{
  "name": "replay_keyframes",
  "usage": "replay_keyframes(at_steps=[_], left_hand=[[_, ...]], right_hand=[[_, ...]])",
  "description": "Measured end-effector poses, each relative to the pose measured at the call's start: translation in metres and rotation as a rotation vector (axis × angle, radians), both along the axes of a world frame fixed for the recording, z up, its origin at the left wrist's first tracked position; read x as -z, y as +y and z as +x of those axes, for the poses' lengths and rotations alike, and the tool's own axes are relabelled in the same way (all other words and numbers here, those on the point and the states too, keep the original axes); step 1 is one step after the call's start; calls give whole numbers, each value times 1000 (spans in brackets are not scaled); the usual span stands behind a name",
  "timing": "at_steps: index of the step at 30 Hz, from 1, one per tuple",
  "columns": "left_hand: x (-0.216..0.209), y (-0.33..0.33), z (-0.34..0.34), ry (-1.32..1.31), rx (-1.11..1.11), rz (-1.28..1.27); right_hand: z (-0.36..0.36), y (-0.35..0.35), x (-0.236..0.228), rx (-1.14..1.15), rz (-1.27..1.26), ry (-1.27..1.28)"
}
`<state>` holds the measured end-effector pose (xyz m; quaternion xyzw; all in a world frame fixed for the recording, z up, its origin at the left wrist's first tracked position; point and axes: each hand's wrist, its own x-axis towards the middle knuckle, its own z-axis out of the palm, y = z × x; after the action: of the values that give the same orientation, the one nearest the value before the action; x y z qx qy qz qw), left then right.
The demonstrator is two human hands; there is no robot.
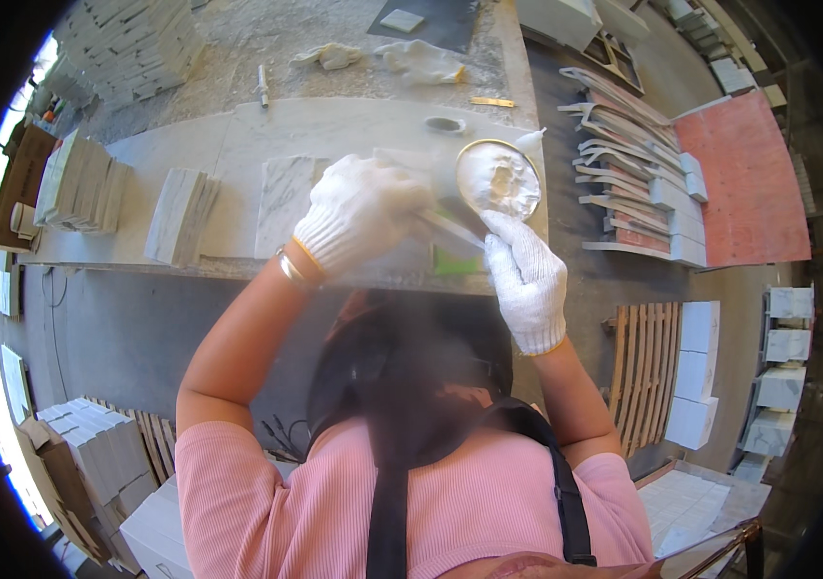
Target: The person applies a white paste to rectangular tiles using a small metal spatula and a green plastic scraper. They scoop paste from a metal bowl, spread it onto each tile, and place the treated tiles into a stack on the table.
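My left hand [363, 207], in a white knit glove, is closed around a flat pale strip [450, 232], perhaps a putty knife; a hazy smear in the picture blurs it. The strip's far end lies close to my gloved right hand [530, 285]. My right hand's fingers are bent against the lower rim of a round tin [460, 159], which appears to be in its grip. White paste [500, 181] with a scooped, uneven surface fills the tin. Beside my left hand, a grey-veined marble tile [286, 193] lies on the work table.
Stacked tiles [83, 183] and upright tiles [182, 217] line the table's left. Farther back lie crumpled white gloves [421, 63], a white tube [263, 85], and a yellow strip [492, 101]. Right of the table stand a rack of curved pieces [624, 174] and a wooden pallet [645, 376].
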<state>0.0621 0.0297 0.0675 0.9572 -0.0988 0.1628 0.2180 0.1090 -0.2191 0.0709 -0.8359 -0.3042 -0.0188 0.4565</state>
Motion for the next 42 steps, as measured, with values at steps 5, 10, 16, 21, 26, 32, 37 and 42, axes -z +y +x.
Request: replay_keyframes(at_steps=[5,10,16,21,26,32,37,42], left_hand=[[1,0,-1,-13,-9,10],[5,0,0,-57,-25,42],[5,0,0,-11,-21,25],[5,-1,-2,-52,-19,24],[4,0,-1,-63,-2,20],[1,0,-2,-26,-8,-34],[6,-1,-1,-67,-18,23],[7,-1,0,-59,-23,34]], right_hand=[[-1,-11,-5,-8,-42,-35],[-9,-9,-4,35,-51,-46],[-5,13,4,17,-14,-377],[-9,0,-3,66,-11,-91],[-17,-1,-7,93,-14,-44],[-24,19,-8,-29,-33,-200],[-27,-3,-18,150,51,241],[-17,13,1,58,-34,-204]])
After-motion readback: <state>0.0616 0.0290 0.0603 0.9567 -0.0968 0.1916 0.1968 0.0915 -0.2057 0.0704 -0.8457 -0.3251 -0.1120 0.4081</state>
